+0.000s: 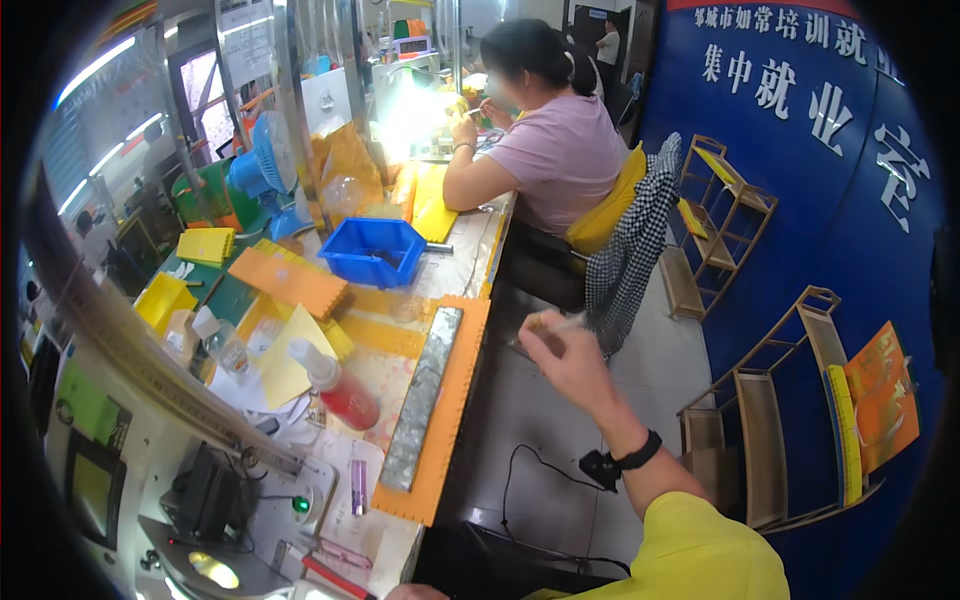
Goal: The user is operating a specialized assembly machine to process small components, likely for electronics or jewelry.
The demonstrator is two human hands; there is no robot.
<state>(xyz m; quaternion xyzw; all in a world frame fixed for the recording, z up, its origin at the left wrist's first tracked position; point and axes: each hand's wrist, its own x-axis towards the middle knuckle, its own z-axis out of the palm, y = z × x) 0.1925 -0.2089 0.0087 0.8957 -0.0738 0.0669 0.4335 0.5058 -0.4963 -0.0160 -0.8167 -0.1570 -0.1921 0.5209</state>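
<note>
My right hand is raised over the floor, just right of the table edge. Its fingers are closed in a pinch, and a small pale thing, blurred, shows at their tips. Only a sliver of my left hand enters at the bottom edge, its fingers hidden, close to a tool with a red handle. Along the table edge lies an orange strip with notched edges, and on it a long grey mottled bar. Left of it stands a bottle of red liquid with a white cap.
A blue bin with small dark things stands farther back, beside an orange board. A clear bottle, a purple lighter-like object and a machine are on the left. A seated co-worker works ahead; wooden racks stand right.
</note>
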